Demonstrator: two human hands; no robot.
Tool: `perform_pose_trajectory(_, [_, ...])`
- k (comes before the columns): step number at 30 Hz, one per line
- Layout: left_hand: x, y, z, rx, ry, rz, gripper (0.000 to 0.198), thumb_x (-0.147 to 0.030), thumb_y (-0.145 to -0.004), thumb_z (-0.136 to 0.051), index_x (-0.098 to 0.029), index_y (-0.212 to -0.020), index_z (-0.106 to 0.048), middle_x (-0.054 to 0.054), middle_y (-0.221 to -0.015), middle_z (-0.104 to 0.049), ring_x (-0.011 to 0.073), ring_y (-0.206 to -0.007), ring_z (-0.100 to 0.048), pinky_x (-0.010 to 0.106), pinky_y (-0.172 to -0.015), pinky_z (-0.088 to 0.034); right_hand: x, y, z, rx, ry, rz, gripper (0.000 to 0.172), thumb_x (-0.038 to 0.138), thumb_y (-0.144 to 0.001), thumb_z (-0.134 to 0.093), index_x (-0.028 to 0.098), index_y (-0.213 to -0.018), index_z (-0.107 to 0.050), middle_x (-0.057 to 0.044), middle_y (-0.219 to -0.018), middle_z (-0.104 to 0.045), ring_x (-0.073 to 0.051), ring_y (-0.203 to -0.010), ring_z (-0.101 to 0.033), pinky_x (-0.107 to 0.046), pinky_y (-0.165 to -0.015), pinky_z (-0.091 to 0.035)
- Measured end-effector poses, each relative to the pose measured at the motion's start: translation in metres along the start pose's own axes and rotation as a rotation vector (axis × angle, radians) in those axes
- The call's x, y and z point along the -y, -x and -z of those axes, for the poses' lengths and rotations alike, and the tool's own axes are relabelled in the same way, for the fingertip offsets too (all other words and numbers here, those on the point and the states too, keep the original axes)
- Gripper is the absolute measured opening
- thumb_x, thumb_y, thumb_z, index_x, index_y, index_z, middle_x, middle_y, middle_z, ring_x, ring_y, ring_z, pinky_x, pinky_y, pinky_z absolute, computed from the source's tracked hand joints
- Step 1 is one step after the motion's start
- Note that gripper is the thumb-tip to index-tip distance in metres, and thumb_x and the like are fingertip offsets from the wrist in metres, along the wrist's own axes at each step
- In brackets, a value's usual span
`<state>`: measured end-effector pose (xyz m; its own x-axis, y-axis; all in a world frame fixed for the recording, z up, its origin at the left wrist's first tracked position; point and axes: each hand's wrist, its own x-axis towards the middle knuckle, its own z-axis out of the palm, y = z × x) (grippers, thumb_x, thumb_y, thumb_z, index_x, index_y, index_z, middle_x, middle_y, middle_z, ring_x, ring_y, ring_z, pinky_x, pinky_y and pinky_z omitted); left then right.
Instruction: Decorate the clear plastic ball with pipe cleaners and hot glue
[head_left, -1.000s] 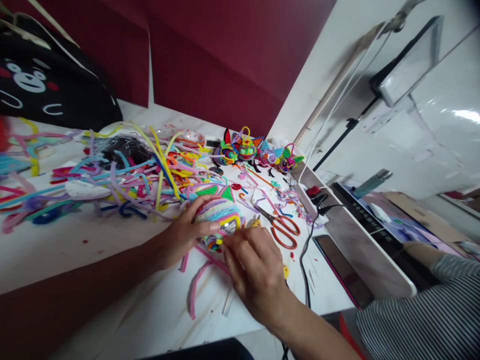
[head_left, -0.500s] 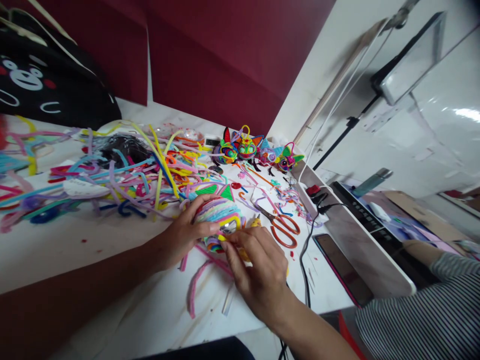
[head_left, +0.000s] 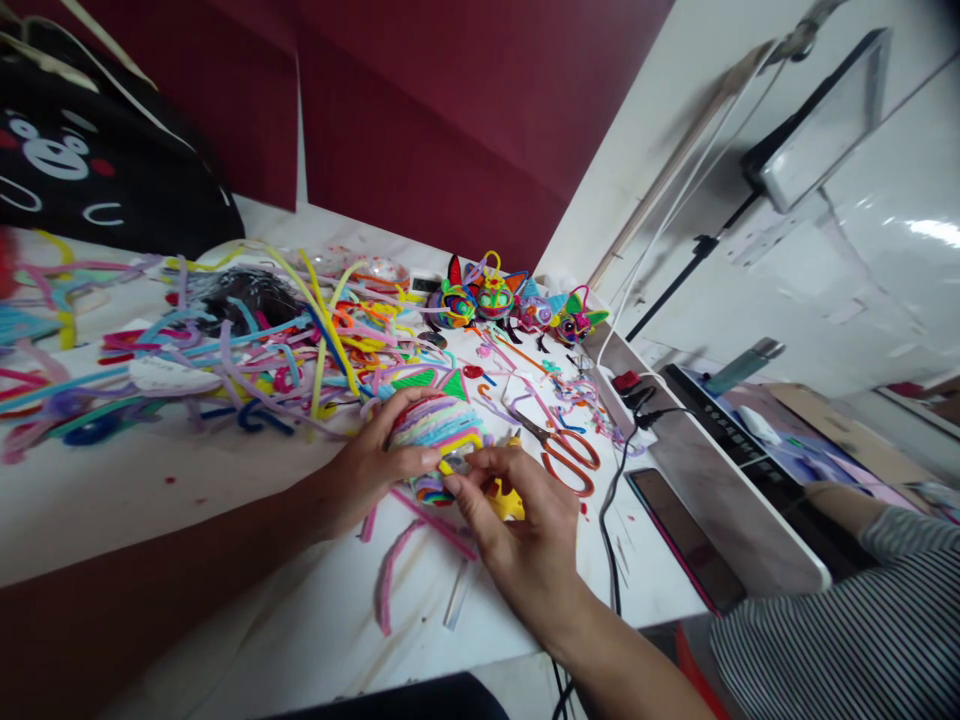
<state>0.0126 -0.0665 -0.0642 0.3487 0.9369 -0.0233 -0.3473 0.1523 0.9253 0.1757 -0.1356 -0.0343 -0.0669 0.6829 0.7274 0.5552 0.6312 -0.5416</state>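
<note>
A round ball covered in rows of coloured fuzzy stems, with a yellow strip on its front, sits low over the white table. My left hand grips its left side, thumb across the front beside the yellow strip. The thumb and index finger of my right hand pinch at the ball's front right, by the strip; what lies between the fingertips is hidden. A yellow glue gun is partly covered behind my right hand. Orange-handled scissors lie just beyond it.
Tangled fuzzy stems spread across the left and back. Several finished colourful figures stand at the back. To the right are a black cable, a phone and a low partition. A person's striped sleeve shows at far right.
My right hand has turned and its fingertips have moved slightly up and right along the yellow strip, showing more of the glue gun. My left hand keeps its hold.
</note>
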Motion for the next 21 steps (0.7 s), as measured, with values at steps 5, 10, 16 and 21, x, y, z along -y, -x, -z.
perform_pose_trajectory(5, [0.004, -0.001, 0.005, 0.015, -0.092, -0.051, 0.062, -0.035, -0.065, -0.08, -0.031, -0.123, -0.057, 0.006, -0.121, -0.065, 0.0302, -0.105, -0.064, 0.039, -0.085, -0.053, -0.001, -0.001, 0.001, 0.042, -0.057, -0.132, 0.015, 0.017, -0.088, -0.074, 0.02, -0.098, -0.064, 0.003, -0.075, -0.066, -0.01, -0.066, -0.062, -0.021, -0.063, -0.05])
perform_pose_trajectory(10, [0.007, -0.003, 0.009, 0.028, -0.165, -0.085, 0.061, -0.036, -0.067, -0.078, -0.031, -0.124, -0.056, 0.007, -0.117, -0.065, 0.0318, -0.104, -0.063, 0.041, -0.083, -0.053, 0.0, -0.003, 0.003, 0.088, -0.155, -0.291, 0.016, 0.019, -0.086, -0.074, 0.021, -0.099, -0.064, 0.004, -0.072, -0.067, -0.01, -0.064, -0.063, -0.019, -0.056, -0.047])
perform_pose_trajectory(16, [0.004, -0.002, 0.007, 0.025, -0.205, -0.097, 0.065, -0.039, -0.065, -0.079, -0.029, -0.124, -0.055, 0.009, -0.122, -0.063, 0.0333, -0.105, -0.062, 0.041, -0.083, -0.053, 0.002, -0.009, 0.005, 0.134, -0.19, -0.428, 0.02, 0.019, -0.082, -0.076, 0.021, -0.099, -0.065, 0.005, -0.068, -0.065, -0.009, -0.06, -0.06, -0.02, -0.057, -0.045])
perform_pose_trajectory(21, [-0.001, 0.0, 0.004, 0.017, -0.223, -0.096, 0.068, -0.041, -0.063, -0.083, -0.028, -0.124, -0.057, 0.009, -0.12, -0.064, 0.0341, -0.106, -0.062, 0.04, -0.083, -0.053, 0.001, -0.012, 0.007, 0.152, -0.196, -0.485, 0.022, 0.023, -0.08, -0.075, 0.021, -0.097, -0.062, 0.004, -0.067, -0.065, -0.01, -0.057, -0.057, -0.022, -0.055, -0.045])
